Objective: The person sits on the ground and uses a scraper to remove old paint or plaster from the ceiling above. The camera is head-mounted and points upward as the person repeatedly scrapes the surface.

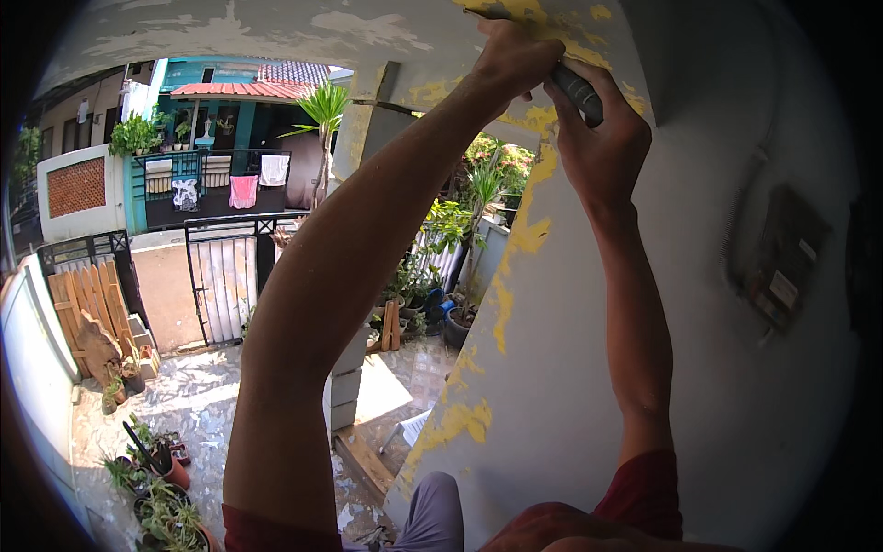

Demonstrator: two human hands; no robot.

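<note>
Both hands are raised overhead at the painted ceiling edge (pixel 593 31), where grey-white paint has come off and yellow shows. My right hand (pixel 610 138) grips the dark, ridged handle of a hand tool (pixel 581 93), which looks like a scraper. My left hand (pixel 517 58) is closed around the tool's front part; a thin dark edge shows beyond its fingers against the ceiling. Most of the blade is hidden by the left hand. Below the hands, patches of yellow run down the edge of the grey wall (pixel 545 331).
A dark meter box (pixel 790 259) with a coiled conduit is on the wall at right. Far below at left are potted plants (pixel 165 510), a wooden pallet fence (pixel 90 303) and a metal gate (pixel 224 290). A concrete-block pillar (pixel 345 386) stands beside the wall opening.
</note>
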